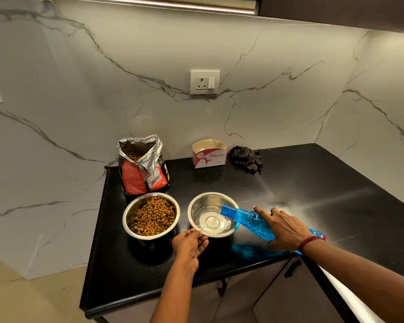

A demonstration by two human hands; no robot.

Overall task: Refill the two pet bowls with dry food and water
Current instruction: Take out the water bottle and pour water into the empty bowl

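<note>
Water step in hand: the water bowl [203,202], front centre on our black counter [313,183], takes a thin stream from the blue bottle [250,220] tipped over its right rim. Our right hand [286,229] wraps the bottle, forefinger laid along it; our left hand [189,246] pinches the near rim. Just left, the food bowl [131,214] is already heaped. Next, we reckon, level the bottle before it overfills

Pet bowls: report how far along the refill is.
Done: the left bowl holds dry food, next to the open food bag. In hand: the right hand grips the tilted blue bottle, its mouth over the right bowl, where water pools shallow; the left hand's fingers hold that bowl's near rim. Left: top up the water, it seems.
</note>
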